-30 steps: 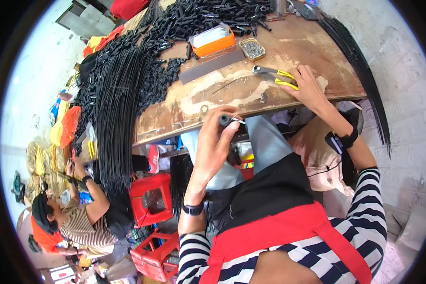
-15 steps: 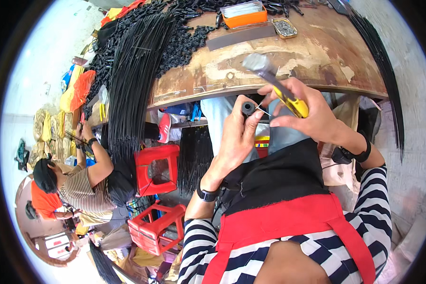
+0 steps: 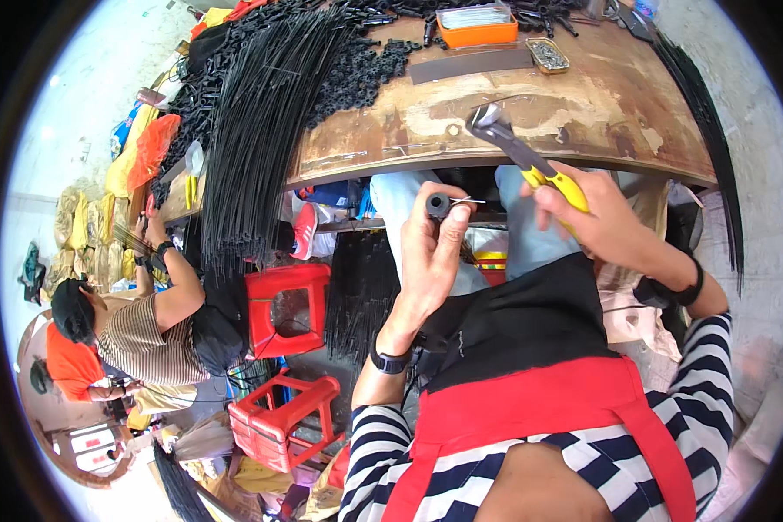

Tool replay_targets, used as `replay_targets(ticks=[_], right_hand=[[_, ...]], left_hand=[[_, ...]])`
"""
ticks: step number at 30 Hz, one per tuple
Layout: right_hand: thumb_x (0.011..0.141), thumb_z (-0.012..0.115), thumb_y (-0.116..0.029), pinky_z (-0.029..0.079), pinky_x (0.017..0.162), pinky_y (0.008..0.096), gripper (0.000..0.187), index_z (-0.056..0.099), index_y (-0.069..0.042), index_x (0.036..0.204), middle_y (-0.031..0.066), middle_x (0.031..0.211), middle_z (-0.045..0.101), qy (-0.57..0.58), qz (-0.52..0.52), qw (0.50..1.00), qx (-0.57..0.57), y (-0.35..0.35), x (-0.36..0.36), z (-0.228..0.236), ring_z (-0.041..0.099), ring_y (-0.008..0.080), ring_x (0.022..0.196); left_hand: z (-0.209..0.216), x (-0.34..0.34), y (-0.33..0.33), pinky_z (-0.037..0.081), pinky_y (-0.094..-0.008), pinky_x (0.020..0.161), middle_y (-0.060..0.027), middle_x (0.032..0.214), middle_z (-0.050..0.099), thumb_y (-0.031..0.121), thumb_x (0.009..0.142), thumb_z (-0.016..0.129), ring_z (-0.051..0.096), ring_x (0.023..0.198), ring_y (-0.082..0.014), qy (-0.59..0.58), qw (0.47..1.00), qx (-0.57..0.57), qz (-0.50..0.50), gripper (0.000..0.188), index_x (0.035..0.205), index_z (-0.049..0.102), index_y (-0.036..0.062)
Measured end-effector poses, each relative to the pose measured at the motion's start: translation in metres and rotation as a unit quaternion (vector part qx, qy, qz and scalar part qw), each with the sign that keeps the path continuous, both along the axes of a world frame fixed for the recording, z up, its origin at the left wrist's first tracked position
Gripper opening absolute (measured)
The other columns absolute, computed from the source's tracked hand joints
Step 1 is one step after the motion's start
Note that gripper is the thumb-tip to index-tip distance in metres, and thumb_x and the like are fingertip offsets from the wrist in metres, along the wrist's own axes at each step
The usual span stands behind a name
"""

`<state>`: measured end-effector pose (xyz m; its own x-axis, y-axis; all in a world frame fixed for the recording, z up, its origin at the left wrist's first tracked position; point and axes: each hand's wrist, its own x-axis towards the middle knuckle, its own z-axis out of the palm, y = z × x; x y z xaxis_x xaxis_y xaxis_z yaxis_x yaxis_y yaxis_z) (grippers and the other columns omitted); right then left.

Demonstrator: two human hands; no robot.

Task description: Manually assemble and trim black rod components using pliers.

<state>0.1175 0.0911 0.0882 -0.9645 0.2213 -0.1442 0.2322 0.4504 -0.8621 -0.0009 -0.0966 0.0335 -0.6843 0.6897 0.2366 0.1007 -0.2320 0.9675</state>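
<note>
My left hand [image 3: 428, 252] grips a short black tube [image 3: 438, 206], its round hollow end facing up. A thin metal pin or wire [image 3: 468, 201] sticks out sideways beside the thumb. To the right and apart from it, my right hand [image 3: 593, 209] is closed around the yellow handles of a pair of pincers [image 3: 518, 150]. The dark metal head of the pincers points up and left, over the table's near edge. Motion blurs the head, so whether its jaws hold anything cannot be made out.
On the wooden table [image 3: 600, 113] lie a long bundle of black rods [image 3: 261, 130], heaped black fittings [image 3: 352, 83], a grey strip [image 3: 470, 66], an orange box [image 3: 478, 33] and a tray of small metal pieces [image 3: 548, 56]. Red stools [image 3: 287, 291] and a co-worker [image 3: 152, 335] are at left.
My right hand has moved right, away from the left, taking the pincers with it; its fingers no longer reach the thin metal by the tube. The left hand keeps its hold.
</note>
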Motion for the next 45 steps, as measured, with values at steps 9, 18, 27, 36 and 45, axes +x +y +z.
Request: replay_targets(ticks=[9,18,27,36,45], right_hand=[[0.077,0.063,0.0,0.044,0.082,0.038,0.065,0.047,-0.017,0.137,0.015,0.106,0.052,0.136,0.018,0.901,0.412,0.008,0.025,-0.015,0.053,0.0323,0.096],[0.076,0.068,-0.006,0.046,0.075,0.0352,0.061,0.051,-0.017,0.133,0.011,0.096,0.055,0.207,0.021,0.877,0.434,0.019,0.021,-0.026,0.056,0.0273,0.086],[0.073,0.08,-0.02,0.042,0.052,0.0267,0.058,0.048,-0.004,0.12,0.0035,0.072,0.061,-0.26,0.197,0.93,-0.168,0.025,0.04,0.03,0.056,0.0086,0.058],[0.091,0.057,-0.01,0.05,0.059,0.0359,0.033,0.046,0.001,0.121,0.0151,0.077,0.061,0.189,0.054,0.957,0.211,0.056,0.07,-0.013,0.062,0.0271,0.06],[0.086,0.065,-0.02,0.047,0.057,0.0325,0.046,0.045,0.003,0.12,0.0069,0.068,0.054,-0.054,0.13,0.989,-0.05,0.046,0.074,-0.021,0.06,0.0215,0.058]], left_hand=[[-0.001,-0.011,0.006,0.036,-0.0175,0.064,0.0045,0.081,0.051,0.02,0.092,0.063,0.041,0.07,-0.0034,-0.034,0.996,0.055,-0.058,0.045,0.131,0.051,0.0023],[0.009,-0.007,0.005,0.038,-0.0181,0.067,0.0004,0.11,0.058,0.016,0.091,0.063,0.044,0.076,-0.0037,-0.072,0.99,0.019,-0.117,0.044,0.131,0.051,0.0011],[0.027,0.004,0.007,0.045,-0.0255,0.084,-0.0038,0.107,0.062,0.015,0.089,0.064,0.056,0.093,-0.0094,0.065,0.981,-0.053,-0.173,0.034,0.12,0.06,0.0032],[0.029,-0.006,0.036,0.041,-0.0246,0.091,-0.0055,0.12,0.059,0.011,0.094,0.057,0.053,0.102,-0.0087,0.019,0.99,-0.034,-0.134,0.031,0.124,0.055,0.0022],[0.031,-0.01,0.034,0.039,-0.0214,0.074,0.0012,0.095,0.055,0.025,0.096,0.056,0.044,0.081,-0.0055,0.06,0.97,-0.064,-0.226,0.033,0.119,0.057,0.0016]])
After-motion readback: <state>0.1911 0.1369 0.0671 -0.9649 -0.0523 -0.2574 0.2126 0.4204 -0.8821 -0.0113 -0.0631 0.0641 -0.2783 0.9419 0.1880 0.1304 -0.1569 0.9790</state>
